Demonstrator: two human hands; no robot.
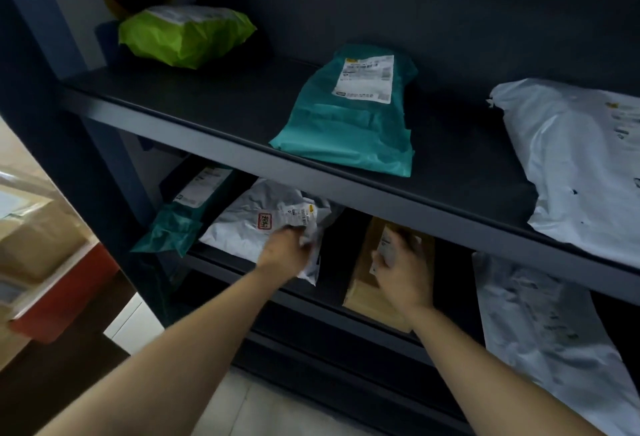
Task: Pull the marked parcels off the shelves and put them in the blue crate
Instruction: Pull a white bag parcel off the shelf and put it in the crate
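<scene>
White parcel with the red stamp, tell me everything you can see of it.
The white parcel is a crinkled plastic mailer lying on the lower shelf, one corner overhanging its front edge. It bears a red square stamp and a printed label. The left hand grips its near right edge; a teal parcel lies at its left.

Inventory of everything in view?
shelves: 2, dark, stacked
lime bag: 1, green, upper left
upper teal bag: 1, teal, upper middle
lower teal bag: 1, teal, lower left
upper white bag: 1, white, upper right
lower white bag: 1, white, lower right
stamped bag: 1, white, lower shelf
box: 1, brown, lower shelf
crate: 1, red, far left
carton: 1, brown, far left
left grip: 1, bare, pinching stamped bag
right grip: 1, bare, on box
</scene>
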